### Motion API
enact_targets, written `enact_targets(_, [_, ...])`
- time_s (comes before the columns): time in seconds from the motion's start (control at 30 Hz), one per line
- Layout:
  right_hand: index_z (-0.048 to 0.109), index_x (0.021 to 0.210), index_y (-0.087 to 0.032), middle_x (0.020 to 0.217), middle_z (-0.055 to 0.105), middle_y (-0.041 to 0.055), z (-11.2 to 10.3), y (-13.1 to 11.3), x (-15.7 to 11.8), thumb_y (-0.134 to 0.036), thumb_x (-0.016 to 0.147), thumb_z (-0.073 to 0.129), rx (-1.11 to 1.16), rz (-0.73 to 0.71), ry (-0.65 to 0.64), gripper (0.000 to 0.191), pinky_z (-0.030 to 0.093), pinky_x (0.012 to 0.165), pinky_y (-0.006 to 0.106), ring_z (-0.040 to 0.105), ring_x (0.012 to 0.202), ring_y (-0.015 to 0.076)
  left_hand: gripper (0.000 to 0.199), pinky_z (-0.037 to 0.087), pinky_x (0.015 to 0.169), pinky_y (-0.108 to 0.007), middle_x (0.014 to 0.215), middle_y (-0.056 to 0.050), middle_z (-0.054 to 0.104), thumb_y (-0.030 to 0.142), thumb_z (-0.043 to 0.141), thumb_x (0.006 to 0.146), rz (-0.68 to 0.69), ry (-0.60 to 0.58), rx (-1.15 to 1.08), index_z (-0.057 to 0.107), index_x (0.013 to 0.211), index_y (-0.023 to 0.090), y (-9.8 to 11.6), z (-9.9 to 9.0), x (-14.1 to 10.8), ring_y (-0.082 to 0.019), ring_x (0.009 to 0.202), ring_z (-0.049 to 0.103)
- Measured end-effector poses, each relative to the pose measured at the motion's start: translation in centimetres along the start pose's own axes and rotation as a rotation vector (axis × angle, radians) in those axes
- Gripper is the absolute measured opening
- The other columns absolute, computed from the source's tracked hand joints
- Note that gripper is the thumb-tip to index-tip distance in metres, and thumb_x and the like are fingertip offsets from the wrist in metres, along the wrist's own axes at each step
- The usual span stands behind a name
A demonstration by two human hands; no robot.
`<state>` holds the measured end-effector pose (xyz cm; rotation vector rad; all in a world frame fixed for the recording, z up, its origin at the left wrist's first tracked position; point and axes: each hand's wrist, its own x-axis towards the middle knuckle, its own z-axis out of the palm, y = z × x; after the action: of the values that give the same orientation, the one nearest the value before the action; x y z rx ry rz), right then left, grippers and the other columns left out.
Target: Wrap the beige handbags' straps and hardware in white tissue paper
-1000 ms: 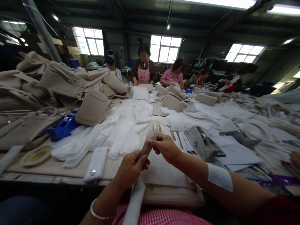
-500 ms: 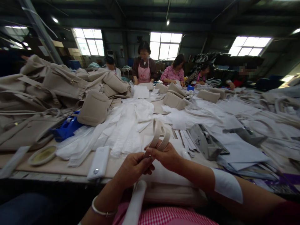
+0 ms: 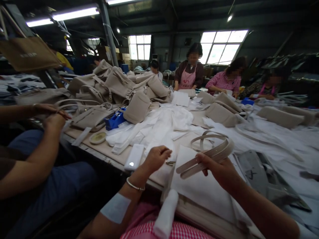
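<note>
My right hand [image 3: 221, 171] grips a looped beige bag strap [image 3: 219, 144]; its two flat ends stick out to the left. My left hand [image 3: 157, 159] is apart from the strap, fingers curled together at the tips. Just below those fingertips lies a small brass-coloured metal piece [image 3: 170, 163]; whether the fingers touch it, or hold anything, I cannot tell. Under my right hand a white sheet [image 3: 189, 179] covers a beige bag [image 3: 199, 209] at the table edge. A white-wrapped, tube-shaped piece [image 3: 166, 212] reaches from it over my checked apron.
Beige bags [image 3: 119, 83] are heaped at the far left, near a blue tape dispenser [image 3: 115, 119]. A white box-shaped item [image 3: 134, 156] and round dish [image 3: 97, 137] lie along the edge. A grey dispenser [image 3: 264, 179] stands right. A co-worker's hands [image 3: 53, 116] are at left; others work opposite.
My view has turned left. My hands have separated: the left has let go of the strap, while the right holds it farther right, its loop opened wider. A co-worker at left has come into view.
</note>
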<state>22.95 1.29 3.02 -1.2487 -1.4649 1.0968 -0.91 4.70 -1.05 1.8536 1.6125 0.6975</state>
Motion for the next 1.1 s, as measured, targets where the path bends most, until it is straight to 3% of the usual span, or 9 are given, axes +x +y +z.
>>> enact_targets(0.07, [0.066,0.07,-0.013,0.052,0.058,0.0023,-0.4,0.3,0.1,-0.049,0.082,0.067,0.016,0.007,0.05,0.038,0.038,0.041,0.024,0.05,0.044,0.0116,0.029,0.048,0.091,-0.035,0.111,-0.015,0.07,0.034,0.054,0.092,-0.113,0.127,0.114,0.069,0.105,0.014,-2.3,-0.6,2.4,-0.025,0.106,0.064])
enact_targets(0.17, [0.065,0.069,-0.013,0.049,0.055,0.0007,-0.3,0.9,-0.2,-0.049,0.083,0.066,0.041,0.027,0.043,0.039,0.036,0.04,0.023,0.048,0.042,0.0106,0.027,0.045,0.094,-0.044,0.118,-0.024,0.064,0.023,0.071,0.078,-0.273,0.185,0.243,0.069,0.101,0.008,-5.2,-0.7,5.3,-0.035,0.114,0.059])
enact_targets(0.27, [0.066,0.073,-0.013,0.051,0.057,0.0005,0.2,1.7,-0.6,-0.048,0.084,0.066,0.072,0.025,0.001,0.037,0.036,0.04,0.023,0.048,0.042,0.01,0.021,0.048,0.093,-0.046,0.112,-0.017,0.066,0.023,0.072,0.08,-0.359,0.156,0.277,0.068,0.095,0.008,-6.7,0.3,6.8,-0.03,0.108,0.062])
enact_targets(0.43, [0.067,0.078,-0.012,0.055,0.058,0.0011,0.0,2.0,-0.5,-0.048,0.084,0.066,0.088,0.028,-0.001,0.036,0.037,0.042,0.023,0.049,0.045,0.0101,0.02,0.047,0.096,-0.047,0.109,-0.008,0.067,0.031,0.063,0.089,-0.377,0.148,0.19,0.065,0.098,0.013,-7.6,1.4,7.3,-0.022,0.106,0.062])
enact_targets(0.57, [0.067,0.077,-0.012,0.057,0.058,0.0011,-0.5,2.0,-0.3,-0.049,0.084,0.066,0.086,0.033,0.019,0.037,0.037,0.042,0.023,0.048,0.045,0.0097,0.015,0.047,0.091,-0.038,0.092,-0.008,0.069,0.028,0.068,0.081,-0.326,0.183,-0.023,0.065,0.076,0.014,-7.7,0.4,7.3,-0.025,0.104,0.062])
enact_targets(0.73, [0.067,0.074,-0.013,0.056,0.057,0.0008,-0.7,1.8,-0.1,-0.048,0.084,0.066,0.112,0.052,0.051,0.037,0.035,0.041,0.023,0.047,0.046,0.0093,0.027,0.051,0.066,-0.029,0.065,-0.003,0.064,0.04,0.062,0.082,-0.302,0.145,-0.494,0.061,0.069,0.016,-6.7,-1.0,7.1,-0.019,0.073,0.064])
enact_targets(0.8, [0.067,0.073,-0.013,0.054,0.056,0.0004,-0.6,1.7,0.0,-0.048,0.084,0.066,0.111,0.054,0.049,0.037,0.035,0.041,0.023,0.046,0.045,0.0092,0.025,0.053,0.063,-0.03,0.067,-0.005,0.066,0.037,0.063,0.082,-0.323,0.086,-0.703,0.061,0.07,0.015,-6.1,-1.3,6.8,-0.017,0.066,0.065])
enact_targets(0.93, [0.067,0.073,-0.013,0.055,0.056,0.0002,-0.4,1.8,0.0,-0.048,0.084,0.066,0.122,0.05,0.023,0.036,0.035,0.041,0.023,0.046,0.045,0.009,0.013,0.058,0.067,-0.032,0.083,-0.013,0.071,0.024,0.062,0.083,-0.369,-0.04,-1.018,0.064,0.077,0.012,-5.3,-1.7,6.2,-0.019,0.075,0.07])
enact_targets(1.1, [0.067,0.073,-0.013,0.057,0.057,0.0002,-0.2,1.9,-0.1,-0.047,0.083,0.067,0.137,0.065,0.009,0.035,0.035,0.041,0.023,0.046,0.045,0.0086,0.009,0.056,0.056,-0.025,0.074,-0.008,0.07,0.017,0.063,0.083,-0.425,-0.07,-1.221,0.065,0.076,0.013,-5.4,-1.7,5.9,-0.015,0.064,0.068])
